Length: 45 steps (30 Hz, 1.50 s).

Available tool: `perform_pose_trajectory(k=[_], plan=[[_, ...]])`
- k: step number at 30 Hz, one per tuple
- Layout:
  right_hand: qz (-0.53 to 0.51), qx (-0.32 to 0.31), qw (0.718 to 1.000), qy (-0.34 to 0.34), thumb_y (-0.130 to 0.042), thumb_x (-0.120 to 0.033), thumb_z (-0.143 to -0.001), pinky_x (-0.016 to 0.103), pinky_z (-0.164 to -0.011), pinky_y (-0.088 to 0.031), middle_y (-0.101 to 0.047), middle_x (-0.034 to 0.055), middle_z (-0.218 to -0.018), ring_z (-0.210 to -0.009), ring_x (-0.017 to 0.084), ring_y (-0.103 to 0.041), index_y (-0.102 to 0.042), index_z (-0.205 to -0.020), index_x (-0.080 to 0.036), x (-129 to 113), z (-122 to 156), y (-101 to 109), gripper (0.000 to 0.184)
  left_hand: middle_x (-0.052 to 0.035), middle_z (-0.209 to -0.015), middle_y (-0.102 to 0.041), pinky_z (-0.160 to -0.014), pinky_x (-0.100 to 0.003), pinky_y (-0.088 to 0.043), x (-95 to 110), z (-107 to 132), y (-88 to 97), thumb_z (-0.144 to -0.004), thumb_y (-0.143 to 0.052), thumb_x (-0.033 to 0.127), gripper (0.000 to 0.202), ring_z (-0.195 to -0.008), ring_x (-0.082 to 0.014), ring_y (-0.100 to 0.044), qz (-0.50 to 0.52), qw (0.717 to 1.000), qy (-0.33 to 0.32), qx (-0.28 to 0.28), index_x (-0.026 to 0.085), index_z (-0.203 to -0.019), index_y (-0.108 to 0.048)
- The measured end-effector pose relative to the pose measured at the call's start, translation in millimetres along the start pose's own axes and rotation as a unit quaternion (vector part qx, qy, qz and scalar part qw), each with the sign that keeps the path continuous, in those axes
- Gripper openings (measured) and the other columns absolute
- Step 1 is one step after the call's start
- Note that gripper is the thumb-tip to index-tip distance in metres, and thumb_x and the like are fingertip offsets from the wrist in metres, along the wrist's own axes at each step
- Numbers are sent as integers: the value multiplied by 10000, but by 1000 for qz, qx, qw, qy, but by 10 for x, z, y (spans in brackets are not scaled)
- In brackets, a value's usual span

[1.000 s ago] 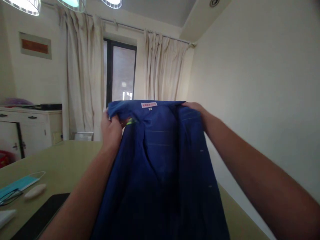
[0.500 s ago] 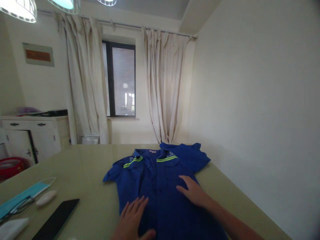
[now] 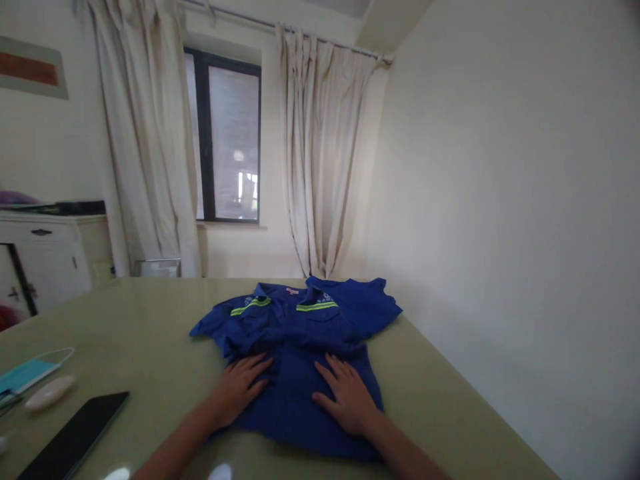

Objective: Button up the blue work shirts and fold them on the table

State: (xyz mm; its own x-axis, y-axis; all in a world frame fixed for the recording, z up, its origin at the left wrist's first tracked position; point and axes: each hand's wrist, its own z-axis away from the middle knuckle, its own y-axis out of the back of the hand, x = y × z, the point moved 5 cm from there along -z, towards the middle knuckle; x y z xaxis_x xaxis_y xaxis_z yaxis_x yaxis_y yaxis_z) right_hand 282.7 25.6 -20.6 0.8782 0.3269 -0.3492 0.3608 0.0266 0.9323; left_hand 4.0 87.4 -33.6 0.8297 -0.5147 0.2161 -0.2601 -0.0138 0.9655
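A blue short-sleeved work shirt [image 3: 300, 333] with yellow-green reflective stripes lies front up on the pale green table [image 3: 140, 333], its collar toward the window. My left hand [image 3: 237, 390] rests flat on the shirt's lower left part, fingers spread. My right hand [image 3: 347, 397] lies flat on the lower right part, fingers stretched forward. Both hands press on the cloth and hold nothing. The shirt's right sleeve reaches toward the table's right edge.
On the table at the left lie a black phone or tablet [image 3: 75, 440], a white oval object [image 3: 50, 392] and a blue face mask [image 3: 23, 375]. A white cabinet [image 3: 50, 257] stands at the left wall. Curtains [image 3: 320, 160] flank a window. A wall runs close along the right.
One second ago both hands held the shirt up by its collar. It now lies on the table, and both hands have come to rest flat on its lower part.
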Motion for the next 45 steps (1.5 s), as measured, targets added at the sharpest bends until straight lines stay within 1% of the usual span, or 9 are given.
perform_pose_trajectory(k=[4, 8, 17, 21, 25, 32, 37, 41, 45], plan=[[12, 8, 1000, -12, -410, -703, -969, 537, -1203, -248, -376, 118, -1619, -1481, 314, -354, -398, -1549, -327, 30, -468, 8, 691, -89, -1466, -593, -1112, -467, -467, -51, -148, 19, -924, -408, 115, 518, -1312, -262, -596, -74, 997, 25, 22, 254, -1371, -628], [2, 5, 1000, 25, -399, -669, -989, 514, -1199, -265, -420, 96, -1598, -1466, 291, -381, -447, -1520, -331, 53, -595, -14, 631, -111, -1509, -531, -1145, -469, -448, 10, 145, -29, -805, -356, -38, 691, -1350, -249, -563, -91, 996, 10, -21, 203, -1408, -592], [-24, 127, 984, 121, -435, -475, -1038, 387, -1081, -410, -669, 87, -1287, -1210, 234, -573, -665, -1258, -233, -380, -285, 187, 400, 85, -1559, -456, -1165, -367, -446, -94, 1077, 148, -857, -403, 30, 810, -1384, -178, -524, 12, 996, -87, 32, 449, -1545, -316], [-30, 124, 981, 143, -563, -529, -957, 391, -1089, -409, -633, 71, -1364, -1242, 259, -558, -596, -1358, -277, -882, -171, -130, 475, 39, -1639, -316, -1247, -502, -294, 401, 817, 40, -883, -472, 152, 702, -1499, -248, -354, -39, 999, -35, -11, 373, -1542, -381], [-7, 96, 994, 50, -414, -245, -997, 441, -1144, -365, -563, 108, -1480, -1367, 289, -497, -536, -1451, -235, -955, -334, -453, 470, -5, -1646, -304, -1247, -586, -217, 648, 364, -111, -937, -388, 228, 602, -1539, -275, -247, -59, 995, 59, -57, 282, -1536, -420], [-61, 124, 990, 32, -663, -397, -885, 453, -1102, -398, -622, 91, -1384, -1263, 319, -553, -630, -1316, -252, -852, -471, -374, 456, -65, -1635, -357, -1215, -559, -265, 270, -190, -51, -843, -496, 127, 643, -1521, -298, -299, -65, 992, 109, -5, 241, -1476, -509], [-79, 112, 990, 6, -608, -223, -920, 361, -952, -452, -701, 31, -1122, -1076, 248, -612, -706, -1030, -267, -681, -483, -398, 154, -71, -1289, -700, -1068, -428, -441, 213, -203, -4, -980, -437, 207, 324, -1218, -244, -618, 14, 993, 82, 85, 253, -1098, -734], [-112, 118, 987, 0, -636, -293, -935, 328, -907, -440, -686, 29, -1050, -1027, 231, -601, -694, -965, -253, -613, -491, -279, 76, -48, -1018, -728, -965, -404, -470, 291, -126, 24, -968, -459, 186, 272, -1006, -240, -651, 19, 993, 53, 106, 246, -907, -717], [-142, 118, 983, 26, -884, -543, -649, 391, -967, -421, -648, 56, -1176, -1095, 296, -565, -650, -1166, -262, -716, -451, -259, 633, -45, -961, -708, -927, -364, -492, 316, -132, 12, -1010, -396, 239, 268, -953, -220, -651, 102, 983, 46, 148, 247, -939, -654]])
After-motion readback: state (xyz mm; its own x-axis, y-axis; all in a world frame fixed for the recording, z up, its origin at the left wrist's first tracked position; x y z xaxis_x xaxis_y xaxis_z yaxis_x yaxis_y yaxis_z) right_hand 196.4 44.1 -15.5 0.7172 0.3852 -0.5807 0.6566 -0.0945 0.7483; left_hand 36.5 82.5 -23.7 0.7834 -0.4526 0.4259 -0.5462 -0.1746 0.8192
